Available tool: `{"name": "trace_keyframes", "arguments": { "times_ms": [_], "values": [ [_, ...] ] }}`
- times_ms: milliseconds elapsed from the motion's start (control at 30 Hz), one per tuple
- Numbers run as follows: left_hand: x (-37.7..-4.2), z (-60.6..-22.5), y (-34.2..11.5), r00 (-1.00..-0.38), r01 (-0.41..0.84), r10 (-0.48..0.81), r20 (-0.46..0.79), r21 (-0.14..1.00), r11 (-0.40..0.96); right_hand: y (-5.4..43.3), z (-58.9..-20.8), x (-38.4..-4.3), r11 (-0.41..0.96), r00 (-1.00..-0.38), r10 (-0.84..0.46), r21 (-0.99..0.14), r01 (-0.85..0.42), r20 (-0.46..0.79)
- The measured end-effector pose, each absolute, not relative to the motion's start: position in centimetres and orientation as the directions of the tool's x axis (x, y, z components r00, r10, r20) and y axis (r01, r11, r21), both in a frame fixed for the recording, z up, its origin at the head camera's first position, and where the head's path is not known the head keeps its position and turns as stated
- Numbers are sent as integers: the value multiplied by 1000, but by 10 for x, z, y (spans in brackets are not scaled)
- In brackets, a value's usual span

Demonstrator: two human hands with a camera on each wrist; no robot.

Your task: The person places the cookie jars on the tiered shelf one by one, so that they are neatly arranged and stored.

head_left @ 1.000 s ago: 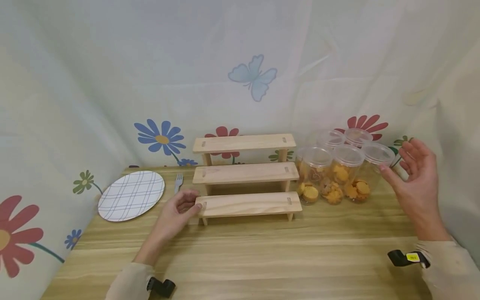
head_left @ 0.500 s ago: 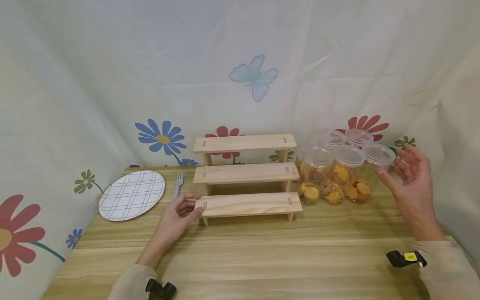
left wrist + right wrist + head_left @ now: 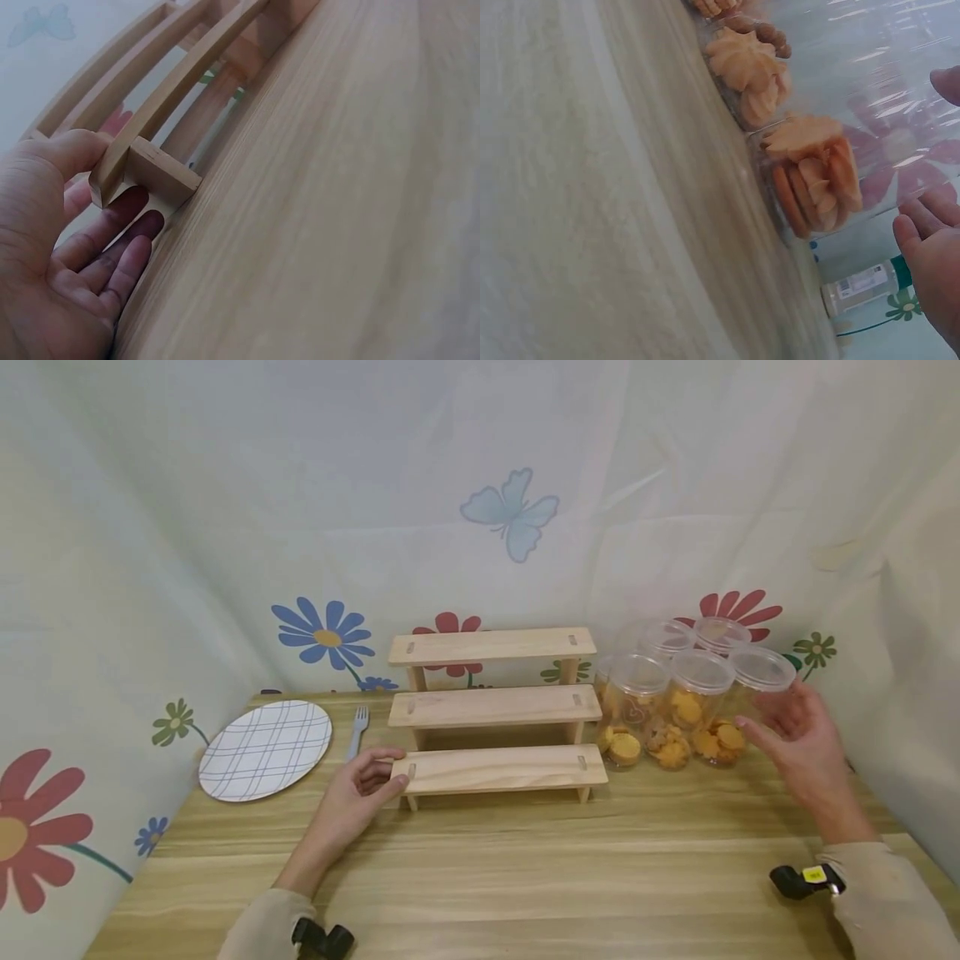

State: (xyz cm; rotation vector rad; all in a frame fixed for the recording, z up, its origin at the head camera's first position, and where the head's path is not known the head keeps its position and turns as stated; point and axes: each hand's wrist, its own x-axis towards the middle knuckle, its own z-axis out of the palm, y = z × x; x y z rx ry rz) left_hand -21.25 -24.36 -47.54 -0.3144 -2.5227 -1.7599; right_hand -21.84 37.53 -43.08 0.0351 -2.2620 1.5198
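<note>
A three-step wooden display shelf (image 3: 498,706) stands mid-table. My left hand (image 3: 351,799) holds the left end of its lowest board, with the thumb at the front corner; in the left wrist view the other fingers (image 3: 124,266) lie beside the leg. On the right, clear lidded jars hold cookies near their bottoms. My right hand (image 3: 812,764) curves round the rightmost front jar (image 3: 762,670), thumb towards me and fingers on its right side. The right wrist view shows flower-shaped cookies (image 3: 810,142) in that jar, the thumb (image 3: 949,85) and fingers either side of its wall.
A white checked plate (image 3: 266,750) lies at the left, a grey fork (image 3: 357,731) between it and the shelf. Other cookie jars (image 3: 701,672) stand close against the held one. A small labelled bottle (image 3: 861,289) with a green cap shows behind. Flowered cloth hangs behind the table.
My right hand has moved left and down from beside the rightmost front jar, and its fingers now close round it. The left hand stays at the shelf's end. The jars have not moved.
</note>
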Motion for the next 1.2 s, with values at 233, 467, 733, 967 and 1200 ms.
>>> {"name": "trace_keyframes", "arguments": {
  "times_ms": [233, 467, 733, 967, 1200],
  "values": [
    [-212, -475, -243, -980, 185, 136, 148, 926, 329, 377, -444, -223, 278, -917, 159, -908, -314, 366],
    [-212, -475, -242, -981, 175, 133, 139, 930, 324, 379, -455, -222, 243, -927, 146, -920, -306, 346],
    [-214, -476, -244, -979, 187, 138, 149, 927, 324, 380, -463, -227, 178, -924, 93, -919, -352, 372],
    [-213, -475, -244, -978, 191, 146, 150, 925, 330, 378, -462, -225, 216, -922, 117, -916, -338, 368],
    [-213, -475, -245, -976, 193, 156, 149, 929, 316, 375, -462, -224, 99, -912, 142, -922, -374, 385]
  ]
}}
